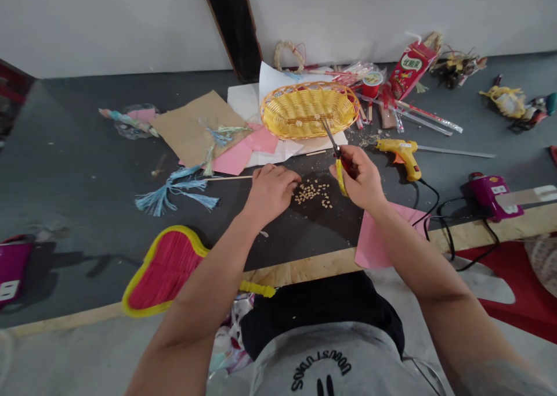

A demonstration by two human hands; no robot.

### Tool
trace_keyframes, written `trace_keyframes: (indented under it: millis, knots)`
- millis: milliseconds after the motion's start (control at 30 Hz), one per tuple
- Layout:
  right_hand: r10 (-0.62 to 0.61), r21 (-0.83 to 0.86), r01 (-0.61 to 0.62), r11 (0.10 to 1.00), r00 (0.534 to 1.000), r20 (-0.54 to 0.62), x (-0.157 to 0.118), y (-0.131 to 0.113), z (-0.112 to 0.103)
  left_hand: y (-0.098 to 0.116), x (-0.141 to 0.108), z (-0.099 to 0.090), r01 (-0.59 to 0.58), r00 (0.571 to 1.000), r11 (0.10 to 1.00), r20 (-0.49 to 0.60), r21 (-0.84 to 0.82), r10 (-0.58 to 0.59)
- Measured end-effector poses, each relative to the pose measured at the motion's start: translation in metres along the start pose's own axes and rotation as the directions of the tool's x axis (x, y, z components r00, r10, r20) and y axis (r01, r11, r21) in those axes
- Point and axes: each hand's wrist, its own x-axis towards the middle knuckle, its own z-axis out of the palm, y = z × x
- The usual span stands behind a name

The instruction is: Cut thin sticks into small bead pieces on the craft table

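Observation:
My right hand (360,178) is closed around the handles of a pair of scissors (340,178), partly yellow. Their blades point away from me, over the near side of a yellow woven basket (310,108). My left hand (270,190) rests low on the dark tabletop, fingers bent over a thin wooden stick (230,178) that sticks out to its left. The fingertips are partly hidden. Just right of them lies a scatter of small pale cut pieces (311,193). Blue tassels (169,193) lie near the stick's left end.
A yellow glue gun (402,152) lies to the right, its cord running to a purple box (496,195). Pink paper (376,242) overhangs the front edge. A red, yellow-rimmed fan-like piece (167,268) lies front left. Behind stand a phone (235,30) and a red drink carton (411,68).

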Motion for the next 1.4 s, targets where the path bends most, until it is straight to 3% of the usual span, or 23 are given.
trace_keyframes:
  millis: [167,367,633,733,833,900,933,1000,1067,1133,1267,1400]
  knots:
    - [0.016,0.003,-0.016,1.0,1.0,-0.003,0.0,0.0,0.0,0.007,0.004,0.007,0.01,1.0,0.998,0.018,-0.058,-0.009]
    - [-0.002,0.033,0.001,0.999,1.0,0.028,-0.002,-0.004,0.003,0.016,0.01,0.018,-0.031,0.999,1.0,0.039,0.001,0.031]
    - [0.003,0.045,-0.005,0.999,0.999,0.052,-0.003,-0.005,0.003,0.022,0.01,0.018,-0.054,0.997,0.999,0.05,-0.002,0.054]
    - [0.007,0.043,-0.009,0.999,0.998,0.062,-0.003,-0.004,0.004,0.022,0.01,0.013,-0.017,0.998,0.997,0.053,-0.071,0.02]
    - [-0.005,0.041,0.002,0.999,0.998,0.066,-0.003,-0.004,0.004,0.019,0.01,0.004,0.076,0.997,0.961,0.047,-0.265,-0.065]
    - [-0.027,0.031,0.025,0.999,0.997,0.069,-0.003,-0.004,0.004,0.016,0.01,-0.002,0.194,0.98,0.847,0.053,-0.495,-0.194]
    - [-0.039,0.015,0.038,0.999,0.997,0.073,-0.003,-0.004,0.004,0.015,0.011,-0.006,0.249,0.961,0.74,0.068,-0.625,-0.267]
    - [-0.069,-0.033,0.072,0.997,0.993,0.095,-0.004,-0.006,0.004,0.012,0.012,-0.011,0.3,0.918,0.447,0.127,-0.843,-0.376]
    - [-0.102,-0.077,0.112,0.991,0.986,0.131,-0.006,-0.009,0.005,0.012,0.012,-0.015,0.275,0.895,0.16,0.192,-0.948,-0.403]
    - [-0.137,-0.105,0.157,0.982,0.974,0.18,-0.009,-0.012,0.007,0.013,0.013,-0.018,0.24,0.892,-0.032,0.234,-0.97,-0.387]
    - [-0.222,-0.137,0.266,0.954,0.936,0.274,-0.014,-0.015,0.013,0.018,0.012,-0.017,0.209,0.899,-0.201,0.269,-0.957,-0.345]
    - [-0.271,-0.175,0.327,0.929,0.921,0.28,-0.017,-0.014,0.018,0.021,0.012,-0.013,0.208,0.9,-0.224,0.276,-0.952,-0.339]
